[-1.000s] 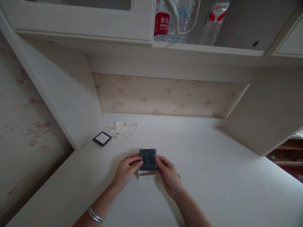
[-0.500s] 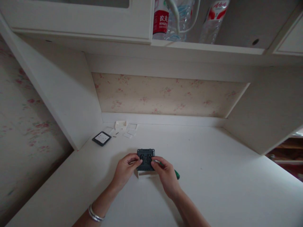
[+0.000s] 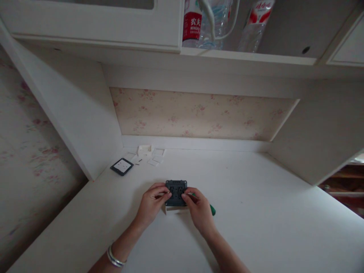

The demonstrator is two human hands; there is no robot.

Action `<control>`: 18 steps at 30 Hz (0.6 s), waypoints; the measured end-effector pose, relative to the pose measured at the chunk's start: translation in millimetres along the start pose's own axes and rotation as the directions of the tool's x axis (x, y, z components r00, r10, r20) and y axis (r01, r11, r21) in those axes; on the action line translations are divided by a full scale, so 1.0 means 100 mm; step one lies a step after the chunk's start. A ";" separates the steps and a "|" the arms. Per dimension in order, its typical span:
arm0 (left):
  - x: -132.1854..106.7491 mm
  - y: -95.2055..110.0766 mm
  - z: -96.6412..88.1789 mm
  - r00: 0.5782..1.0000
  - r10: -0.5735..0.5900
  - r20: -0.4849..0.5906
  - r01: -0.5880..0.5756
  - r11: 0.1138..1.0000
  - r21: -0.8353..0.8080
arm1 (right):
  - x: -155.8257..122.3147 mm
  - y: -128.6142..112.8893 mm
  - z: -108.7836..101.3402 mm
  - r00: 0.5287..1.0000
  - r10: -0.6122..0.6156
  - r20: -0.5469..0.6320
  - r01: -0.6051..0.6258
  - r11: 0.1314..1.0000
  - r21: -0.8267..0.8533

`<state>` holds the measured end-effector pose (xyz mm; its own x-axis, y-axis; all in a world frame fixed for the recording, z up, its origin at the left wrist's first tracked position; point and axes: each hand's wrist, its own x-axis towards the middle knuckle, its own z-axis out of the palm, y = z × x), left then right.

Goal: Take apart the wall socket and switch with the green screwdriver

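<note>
A dark grey wall socket body, square with raised edges, sits between my two hands. My left hand pinches its left side with thumb and fingers, and a tiny bright spot shows at those fingertips, too small to name. At the right side, my right hand has its thumb and fingers closed on the socket body. Just below the socket body, a white box-like piece shows its front edge. Partly under my right hand lies a green-handled tool, its other end hidden.
At the back left of the white table lies a black-framed socket cover with a white centre. Beside it are a cream box, thin white frames and small dark strips. A shelf above holds plastic bottles.
The socket body has shifted very slightly right and down in the view. Both hands keep their grip in nearly the same place.
</note>
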<state>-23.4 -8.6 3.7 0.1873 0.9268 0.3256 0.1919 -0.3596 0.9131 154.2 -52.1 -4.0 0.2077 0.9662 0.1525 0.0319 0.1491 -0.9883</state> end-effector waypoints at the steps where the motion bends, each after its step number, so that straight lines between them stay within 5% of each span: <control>1: 0.00 0.00 0.00 1.000 0.010 -0.004 -0.010 1.000 0.008 | 0.00 0.00 0.00 1.000 -0.003 -0.009 0.003 1.000 -0.007; 12: -0.01 0.08 0.00 0.994 0.081 -0.076 -0.071 0.990 0.125 | -0.02 -0.06 0.01 0.997 -0.073 -0.024 0.072 0.996 -0.047; 18: -0.07 0.07 0.03 0.975 0.214 -0.058 -0.192 0.947 0.258 | -0.02 -0.07 0.02 0.996 -0.071 -0.051 0.069 0.997 -0.037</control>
<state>-20.1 -17.6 7.0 0.1673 0.8332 0.5270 0.3943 -0.5465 0.7389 152.0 -54.4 2.4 0.2543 0.9412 0.2222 0.0820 0.2079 -0.9747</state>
